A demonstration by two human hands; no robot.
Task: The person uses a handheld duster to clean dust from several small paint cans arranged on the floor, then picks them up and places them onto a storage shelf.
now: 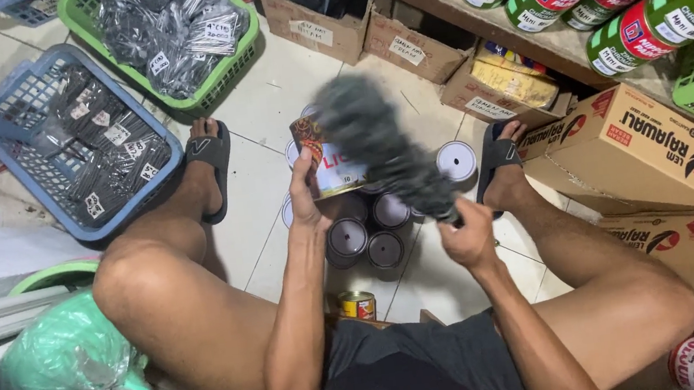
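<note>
I sit on the tiled floor with my knees spread. My left hand [306, 198] grips a small printed tin can [328, 164], held up and tilted. In my right hand [467, 235] is the handle of a fluffy dark grey duster [377, 137], whose blurred head lies against the can's top. Below them several small round cans [366, 229] stand together on the floor between my feet, and one more printed can [359, 305] stands close to my body.
A blue basket [17, 109] and a green basket [233, 62] of bagged dark hardware sit at far left. Cardboard boxes [640, 154] line the right under a shelf of green and red paint cans [667, 7]. A green plastic bag [67, 356] lies by my left knee.
</note>
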